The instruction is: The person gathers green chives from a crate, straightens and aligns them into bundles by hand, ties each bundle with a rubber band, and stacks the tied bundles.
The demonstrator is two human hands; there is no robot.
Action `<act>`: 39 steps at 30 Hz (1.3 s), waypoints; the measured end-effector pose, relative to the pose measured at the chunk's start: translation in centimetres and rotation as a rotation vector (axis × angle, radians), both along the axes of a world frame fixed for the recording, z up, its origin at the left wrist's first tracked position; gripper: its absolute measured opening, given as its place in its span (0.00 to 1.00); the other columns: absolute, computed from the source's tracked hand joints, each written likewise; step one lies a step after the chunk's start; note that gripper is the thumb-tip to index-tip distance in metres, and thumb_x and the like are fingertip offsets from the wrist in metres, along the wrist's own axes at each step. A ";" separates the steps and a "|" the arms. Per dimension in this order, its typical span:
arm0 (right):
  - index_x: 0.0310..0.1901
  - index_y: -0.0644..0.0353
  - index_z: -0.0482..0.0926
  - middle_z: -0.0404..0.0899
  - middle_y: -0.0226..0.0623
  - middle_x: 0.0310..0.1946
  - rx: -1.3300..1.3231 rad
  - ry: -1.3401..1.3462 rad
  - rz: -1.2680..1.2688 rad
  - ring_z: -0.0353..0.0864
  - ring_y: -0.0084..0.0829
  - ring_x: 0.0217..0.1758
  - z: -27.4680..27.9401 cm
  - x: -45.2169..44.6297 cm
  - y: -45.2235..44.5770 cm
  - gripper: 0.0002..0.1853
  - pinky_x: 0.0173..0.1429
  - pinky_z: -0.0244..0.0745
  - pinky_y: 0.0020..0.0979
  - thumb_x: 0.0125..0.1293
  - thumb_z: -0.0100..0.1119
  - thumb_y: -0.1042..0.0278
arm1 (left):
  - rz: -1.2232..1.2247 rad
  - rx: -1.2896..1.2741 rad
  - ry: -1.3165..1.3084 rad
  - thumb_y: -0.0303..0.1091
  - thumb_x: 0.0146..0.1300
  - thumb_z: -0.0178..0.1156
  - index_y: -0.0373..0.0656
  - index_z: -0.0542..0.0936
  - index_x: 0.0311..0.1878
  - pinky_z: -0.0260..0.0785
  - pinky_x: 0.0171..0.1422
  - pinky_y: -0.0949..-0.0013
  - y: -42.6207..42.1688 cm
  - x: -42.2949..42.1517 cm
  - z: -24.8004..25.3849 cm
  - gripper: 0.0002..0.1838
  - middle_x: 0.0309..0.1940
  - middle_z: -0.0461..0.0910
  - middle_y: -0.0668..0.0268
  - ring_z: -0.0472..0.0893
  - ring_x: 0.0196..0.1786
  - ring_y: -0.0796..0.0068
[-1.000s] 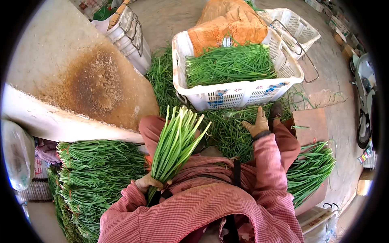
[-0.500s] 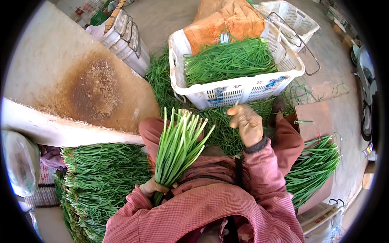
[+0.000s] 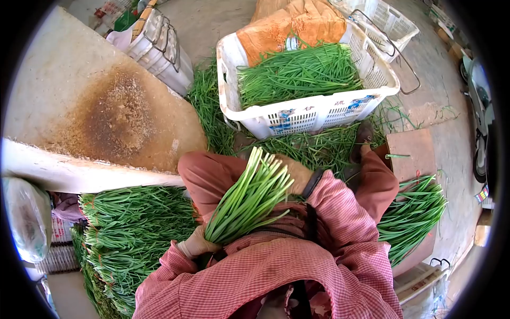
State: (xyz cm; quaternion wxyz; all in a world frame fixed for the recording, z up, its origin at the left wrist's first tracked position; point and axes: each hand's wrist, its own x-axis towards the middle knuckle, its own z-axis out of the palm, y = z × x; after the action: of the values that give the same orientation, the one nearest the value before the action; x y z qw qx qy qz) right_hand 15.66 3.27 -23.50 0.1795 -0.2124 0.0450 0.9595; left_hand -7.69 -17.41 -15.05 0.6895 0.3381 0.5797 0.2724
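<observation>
A bunch of garlic chives [image 3: 247, 199] slants up and to the right over my lap, pale stem ends at the top. My left hand [image 3: 201, 242], in a tan glove, is closed round the lower, leafy end. Beside the pale ends is my right hand [image 3: 296, 174], also gloved, its back towards me. The stems hide its fingers, so I cannot see whether they grip anything. Beyond my knees stands a white plastic crate [image 3: 313, 121] with a heap of chives [image 3: 303, 74] and an orange woven sack [image 3: 297, 26] in it.
Tied chive bundles [image 3: 138, 228] are stacked at left, below a stained slab [image 3: 117, 117]. More chives [image 3: 414, 218] lie on a brown board [image 3: 411, 151] at right. Loose leaves [image 3: 297, 151] litter the floor round my feet. Another white crate [image 3: 393, 24] stands behind.
My right hand has come down and left, from apart in the air to the stem ends. The bunch in my left hand now leans further right.
</observation>
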 end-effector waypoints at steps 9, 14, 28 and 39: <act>0.33 0.59 0.72 0.74 0.36 0.33 0.999 -0.342 -0.133 0.74 0.31 0.36 1.9 2.7 -1.4 0.03 0.43 0.73 0.32 0.55 0.51 0.73 | -0.108 -0.008 0.171 0.23 0.43 0.65 0.38 0.68 0.51 0.66 0.50 0.75 0.3 0.4 1.0 0.28 0.44 0.76 0.68 0.73 0.45 0.81; 0.27 0.60 0.73 0.76 0.37 0.34 1.847 -2.063 -0.136 0.72 0.33 0.42 3.5 9.1 1.1 0.07 0.50 0.67 0.36 0.53 0.56 0.66 | -0.020 0.016 0.156 0.21 0.42 0.62 0.39 0.68 0.52 0.66 0.50 0.76 -0.6 0.2 0.1 0.29 0.42 0.76 0.67 0.73 0.44 0.82; 0.28 0.53 0.79 0.59 0.43 0.60 2.202 -1.207 -0.049 0.51 0.48 0.64 5.4 1.6 -1.6 0.10 0.64 0.44 0.47 0.55 0.54 0.57 | -0.027 0.001 0.053 0.19 0.42 0.63 0.40 0.67 0.53 0.65 0.51 0.75 2.2 1.9 1.9 0.30 0.44 0.75 0.69 0.72 0.45 0.80; 0.39 0.59 0.76 0.75 0.39 0.44 1.456 -1.374 -0.408 0.75 0.32 0.42 0.6 14.2 5.4 0.18 0.41 0.72 0.28 0.58 0.54 0.51 | -0.056 -0.252 -0.236 0.16 0.40 0.56 0.37 0.71 0.47 0.67 0.29 0.77 2.5 -1.3 0.5 0.24 0.35 0.77 0.62 0.73 0.25 0.78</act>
State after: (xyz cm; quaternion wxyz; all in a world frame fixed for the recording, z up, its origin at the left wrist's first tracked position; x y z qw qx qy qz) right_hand 29.89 8.63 -22.89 0.4119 -0.5447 -0.6264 0.3759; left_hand -8.99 -14.90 -14.57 0.7970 0.2308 0.5147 0.2159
